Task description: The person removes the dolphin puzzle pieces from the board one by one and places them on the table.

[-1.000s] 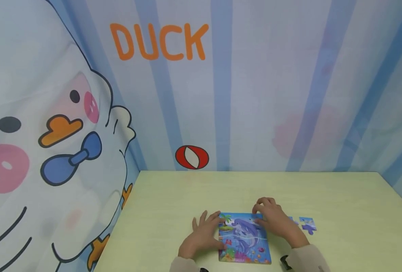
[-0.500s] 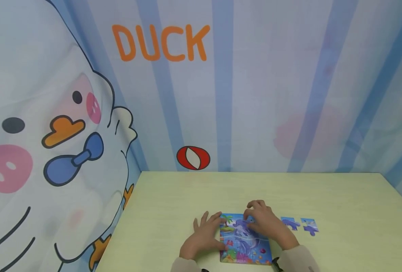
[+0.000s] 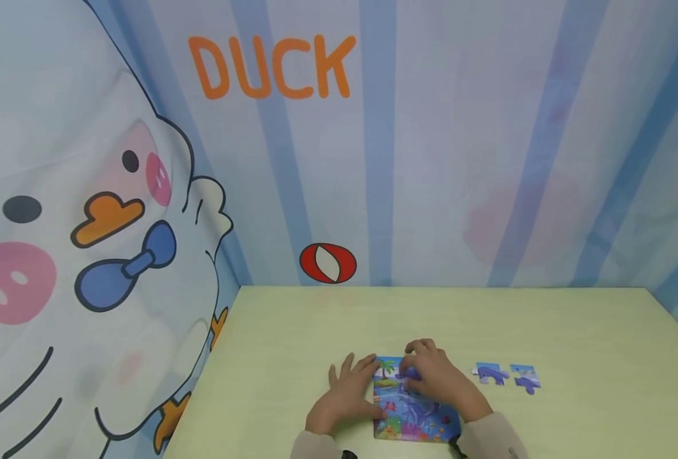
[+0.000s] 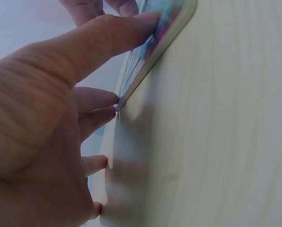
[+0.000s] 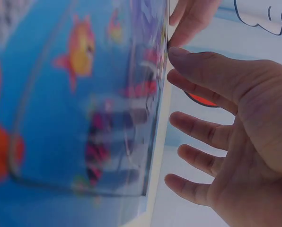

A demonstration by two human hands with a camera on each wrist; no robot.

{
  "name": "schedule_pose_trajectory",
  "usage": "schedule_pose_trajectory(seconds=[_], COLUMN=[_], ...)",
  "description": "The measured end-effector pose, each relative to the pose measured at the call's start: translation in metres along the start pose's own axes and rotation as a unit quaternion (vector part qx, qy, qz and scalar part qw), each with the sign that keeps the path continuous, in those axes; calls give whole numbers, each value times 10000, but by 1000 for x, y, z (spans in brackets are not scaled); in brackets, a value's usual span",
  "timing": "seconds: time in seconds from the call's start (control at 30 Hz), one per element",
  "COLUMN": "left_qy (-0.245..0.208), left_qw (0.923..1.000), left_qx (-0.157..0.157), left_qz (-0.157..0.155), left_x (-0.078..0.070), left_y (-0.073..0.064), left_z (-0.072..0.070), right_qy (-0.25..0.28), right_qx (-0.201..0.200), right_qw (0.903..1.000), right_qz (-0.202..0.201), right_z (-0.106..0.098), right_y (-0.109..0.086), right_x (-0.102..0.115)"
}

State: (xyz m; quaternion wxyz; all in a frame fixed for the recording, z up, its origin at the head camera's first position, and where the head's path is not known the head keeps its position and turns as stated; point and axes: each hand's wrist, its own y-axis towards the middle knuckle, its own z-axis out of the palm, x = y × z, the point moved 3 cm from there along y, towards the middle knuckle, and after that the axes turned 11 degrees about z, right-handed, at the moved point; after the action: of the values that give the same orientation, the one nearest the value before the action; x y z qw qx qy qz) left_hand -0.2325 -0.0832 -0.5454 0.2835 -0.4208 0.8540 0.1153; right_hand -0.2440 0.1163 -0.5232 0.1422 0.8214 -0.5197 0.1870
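Observation:
A square jigsaw puzzle with a sea and dolphin picture lies in the front middle of the table. My left hand is at its left side, thumb resting on the face and fingers spread by the edge, some touching the table. Over the top part of the puzzle is my right hand, thumb and index finger apart at a purple dolphin patch; the hand hides much of that area. Its other fingers are loosely bent. Two loose puzzle pieces, one purple and blue, one similar, lie to the right.
The pale yellow table reaches back to a striped blue curtain with DUCK lettering. A large printed duck fills the left side. Both sleeves come in from the front edge.
My right hand has moved left across the top of the puzzle, from its upper right corner towards the middle. One loose piece came out from behind that hand. My left hand stays at the left edge.

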Motion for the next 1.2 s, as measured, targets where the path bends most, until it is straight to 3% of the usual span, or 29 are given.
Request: schedule_pose_trajectory(seconds=[0.4,0.83,1.2], left_qy=[37,-45,-110], left_qw=[9999,10000,9999], left_qx=[-90,-47,-54], left_qz=[-29,-56,-36], left_x=[4,4,2], left_y=[3,1,1], left_z=[4,5,2], right_qy=[-235,-154,-73], right_qx=[84,424,347], right_qw=[9997,9967,9956], right_qz=[34,671,862], right_z=[7,11,10], right_y=[6,11,10], right_x=[9,16,16])
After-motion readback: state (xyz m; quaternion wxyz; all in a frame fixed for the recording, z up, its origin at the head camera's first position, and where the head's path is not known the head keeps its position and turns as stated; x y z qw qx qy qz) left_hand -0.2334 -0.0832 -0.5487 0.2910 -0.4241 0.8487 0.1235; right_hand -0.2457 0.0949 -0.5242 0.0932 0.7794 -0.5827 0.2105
